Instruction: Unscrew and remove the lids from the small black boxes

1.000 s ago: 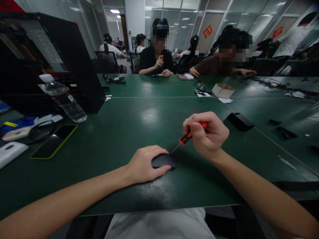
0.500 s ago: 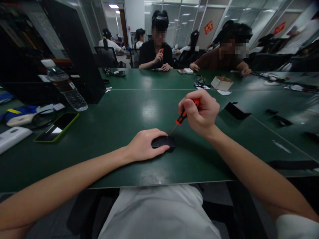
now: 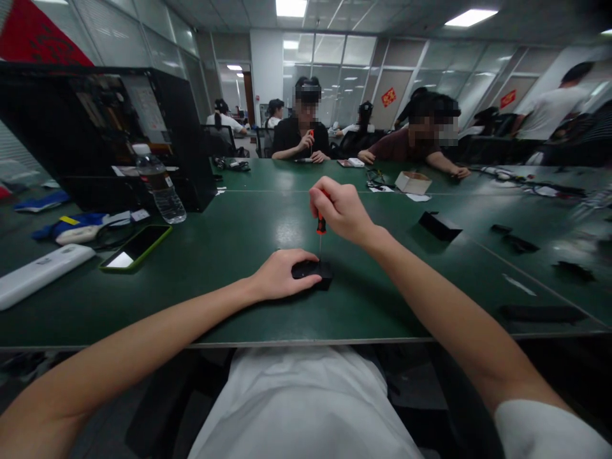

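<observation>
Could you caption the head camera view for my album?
Left hand steadies a black block; right hand holds a screwdriver.

Gap btwn L hand [image 3: 281,275] & phone [image 3: 138,247]

Ceiling panels [image 3: 291,7] light the dim room; my green bench [image 3: 248,239] carries soft glare and shadows, with edges stretched and blurred.
</observation>
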Action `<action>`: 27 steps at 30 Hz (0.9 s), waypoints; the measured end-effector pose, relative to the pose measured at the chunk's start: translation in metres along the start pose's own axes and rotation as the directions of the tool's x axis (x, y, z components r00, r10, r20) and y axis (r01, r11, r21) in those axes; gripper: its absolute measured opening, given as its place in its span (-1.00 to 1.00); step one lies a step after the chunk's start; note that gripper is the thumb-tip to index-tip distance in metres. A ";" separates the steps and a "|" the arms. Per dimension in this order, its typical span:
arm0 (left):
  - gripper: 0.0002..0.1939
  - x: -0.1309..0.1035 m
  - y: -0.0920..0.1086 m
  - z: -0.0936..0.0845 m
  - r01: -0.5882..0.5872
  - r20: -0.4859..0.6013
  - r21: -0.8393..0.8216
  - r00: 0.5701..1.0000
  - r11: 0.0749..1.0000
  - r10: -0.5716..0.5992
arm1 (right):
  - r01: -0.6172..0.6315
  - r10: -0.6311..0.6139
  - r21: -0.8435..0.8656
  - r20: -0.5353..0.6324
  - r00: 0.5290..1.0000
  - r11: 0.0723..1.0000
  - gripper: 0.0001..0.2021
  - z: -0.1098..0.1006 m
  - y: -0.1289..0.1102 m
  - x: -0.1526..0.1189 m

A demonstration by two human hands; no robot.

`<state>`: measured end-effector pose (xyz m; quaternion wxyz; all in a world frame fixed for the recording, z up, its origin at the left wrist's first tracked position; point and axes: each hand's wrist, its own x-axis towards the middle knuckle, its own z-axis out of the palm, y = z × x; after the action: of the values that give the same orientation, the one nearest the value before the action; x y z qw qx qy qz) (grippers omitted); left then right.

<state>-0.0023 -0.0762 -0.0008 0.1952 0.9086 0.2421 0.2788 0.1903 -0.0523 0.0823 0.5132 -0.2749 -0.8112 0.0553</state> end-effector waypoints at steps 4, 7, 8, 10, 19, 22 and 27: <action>-0.62 0.001 0.000 0.001 0.036 0.000 -0.022 0.999 0.999 -0.036 | -0.029 0.026 -0.030 -0.090 0.996 0.999 -0.53 0.012 0.012 0.002; -0.62 0.002 0.000 0.001 0.088 0.005 -0.055 0.996 0.995 -0.088 | -0.059 0.054 -0.025 -0.154 0.987 0.998 -0.54 0.015 0.017 0.000; -0.62 0.002 0.000 0.001 0.099 0.010 -0.064 0.995 0.993 -0.098 | -0.071 0.067 -0.017 -0.172 0.983 0.997 -0.54 0.015 0.018 -0.001; -0.60 0.003 0.001 0.001 0.108 0.018 -0.075 0.994 0.991 -0.107 | -0.092 0.092 0.007 -0.186 0.978 0.996 -0.54 0.013 0.019 -0.003; -0.61 0.003 0.002 0.001 0.086 0.006 -0.085 0.996 0.993 -0.085 | -0.172 0.228 0.407 -0.094 0.969 0.897 -0.61 -0.008 0.025 -0.016; -0.61 0.003 0.000 0.002 0.074 -0.001 -0.091 0.997 0.993 -0.075 | -0.228 0.364 0.672 -0.067 0.929 0.705 -0.60 -0.005 0.019 -0.018; -0.60 0.003 -0.001 0.002 0.072 0.004 -0.081 0.997 0.994 -0.072 | -0.389 0.509 0.856 0.180 0.842 0.340 -0.64 0.002 0.001 -0.021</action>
<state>0.0005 -0.0748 -0.0015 0.2421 0.8907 0.2632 0.2808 0.1956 -0.0616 0.0647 0.5906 -0.1918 -0.5282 0.5791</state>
